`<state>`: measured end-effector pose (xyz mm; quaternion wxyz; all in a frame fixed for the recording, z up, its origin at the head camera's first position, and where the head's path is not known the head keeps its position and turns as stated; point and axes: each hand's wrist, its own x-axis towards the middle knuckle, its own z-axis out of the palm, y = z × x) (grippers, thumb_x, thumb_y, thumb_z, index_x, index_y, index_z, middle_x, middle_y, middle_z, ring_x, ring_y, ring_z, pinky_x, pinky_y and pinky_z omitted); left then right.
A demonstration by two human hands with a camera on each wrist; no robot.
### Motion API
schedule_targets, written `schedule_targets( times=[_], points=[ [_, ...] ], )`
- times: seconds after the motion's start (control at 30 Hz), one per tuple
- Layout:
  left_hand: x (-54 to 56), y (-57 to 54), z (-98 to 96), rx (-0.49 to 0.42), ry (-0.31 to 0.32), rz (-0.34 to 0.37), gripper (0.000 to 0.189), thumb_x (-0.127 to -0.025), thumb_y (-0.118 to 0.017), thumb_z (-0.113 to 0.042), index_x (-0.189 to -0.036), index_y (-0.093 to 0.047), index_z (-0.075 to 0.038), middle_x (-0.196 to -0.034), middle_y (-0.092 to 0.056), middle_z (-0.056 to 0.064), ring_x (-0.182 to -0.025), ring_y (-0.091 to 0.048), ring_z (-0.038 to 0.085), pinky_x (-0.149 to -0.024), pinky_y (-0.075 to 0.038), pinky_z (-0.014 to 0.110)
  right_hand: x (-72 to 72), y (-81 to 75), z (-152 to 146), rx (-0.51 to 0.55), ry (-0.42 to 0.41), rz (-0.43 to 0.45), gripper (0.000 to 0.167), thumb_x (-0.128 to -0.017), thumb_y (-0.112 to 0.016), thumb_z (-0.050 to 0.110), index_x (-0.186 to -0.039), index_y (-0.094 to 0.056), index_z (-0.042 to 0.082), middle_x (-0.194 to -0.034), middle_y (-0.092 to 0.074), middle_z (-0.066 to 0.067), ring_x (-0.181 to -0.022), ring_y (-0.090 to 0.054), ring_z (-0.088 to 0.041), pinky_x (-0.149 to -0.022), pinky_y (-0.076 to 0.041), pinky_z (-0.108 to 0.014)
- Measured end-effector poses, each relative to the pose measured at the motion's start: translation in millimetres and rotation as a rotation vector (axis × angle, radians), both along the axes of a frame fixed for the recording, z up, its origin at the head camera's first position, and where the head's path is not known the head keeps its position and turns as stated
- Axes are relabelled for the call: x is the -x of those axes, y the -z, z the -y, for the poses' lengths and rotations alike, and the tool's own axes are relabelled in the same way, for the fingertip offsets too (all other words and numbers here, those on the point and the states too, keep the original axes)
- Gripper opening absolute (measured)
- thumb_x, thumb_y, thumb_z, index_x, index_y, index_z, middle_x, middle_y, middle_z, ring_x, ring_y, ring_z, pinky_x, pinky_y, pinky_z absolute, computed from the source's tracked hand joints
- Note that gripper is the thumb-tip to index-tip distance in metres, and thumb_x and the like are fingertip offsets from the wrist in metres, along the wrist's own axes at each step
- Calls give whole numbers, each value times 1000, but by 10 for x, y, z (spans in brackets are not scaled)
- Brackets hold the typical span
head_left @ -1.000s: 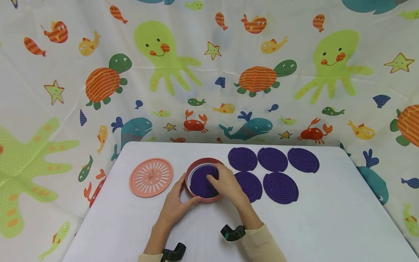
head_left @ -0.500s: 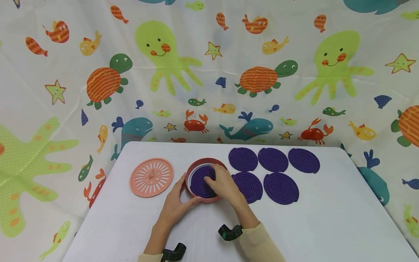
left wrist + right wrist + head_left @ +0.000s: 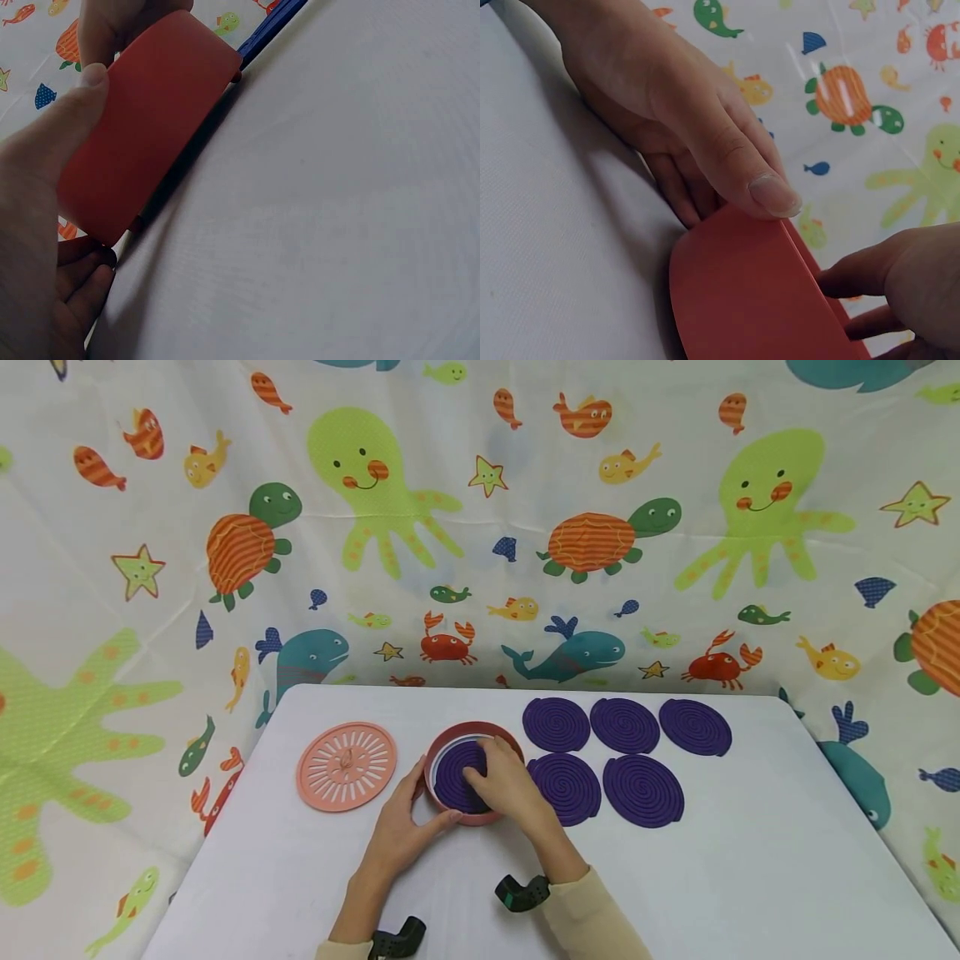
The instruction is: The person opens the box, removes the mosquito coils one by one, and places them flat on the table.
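A round red mosquito coil holder (image 3: pixel 476 819) stands on the white table, with a purple mosquito coil (image 3: pixel 452 782) lying inside it. My left hand (image 3: pixel 401 831) grips the holder from the left, thumb on the near side and fingers round the far side. The left wrist view shows its thumb (image 3: pixel 91 81) at the edge of the red wall. Over the holder's right rim reaches my right hand (image 3: pixel 512 783), its thumb and forefinger spread apart over the coil. In the right wrist view its fingers (image 3: pixel 859 271) dip behind the red wall (image 3: pixel 750 292), tips hidden.
A salmon-pink slotted round lid (image 3: pixel 347 767) lies left of the holder. Several more purple coils, such as the nearest right one (image 3: pixel 643 791), lie in two rows to the right. A sea-animal printed cloth (image 3: pixel 480 568) hangs behind the table (image 3: pixel 750 868).
My right hand has shifted slightly left across the coil inside the holder. The left hand, the holder and the other coils have stayed in place.
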<state>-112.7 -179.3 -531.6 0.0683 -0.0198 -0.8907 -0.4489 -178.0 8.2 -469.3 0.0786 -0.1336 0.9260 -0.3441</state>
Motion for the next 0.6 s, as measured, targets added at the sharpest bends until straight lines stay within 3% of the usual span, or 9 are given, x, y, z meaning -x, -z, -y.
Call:
schedule_targets(
  times=[0.37,0.6],
  points=[
    [-5,2,-6,1,1,-16,102,-78,-80,-56,-159,-30,-18,-159,-42,7,-143,-47,24,-117,-43,41,-34,-17,25,-4,31,-19,56,-97,-64,30,-143,-51,1,-155,-41,-24,-141,-45,-40,-115,-43,-57],
    [1,-8,-1,-5,2,-31,102,-78,-81,-55,-158,-31,-17,-158,-43,8,-142,-48,24,-116,-44,41,-14,-69,-13,64,58,-82,51,-96,-64,27,-138,-55,-1,-144,-54,-21,-138,-49,-37,-114,-45,-54]
  ],
)
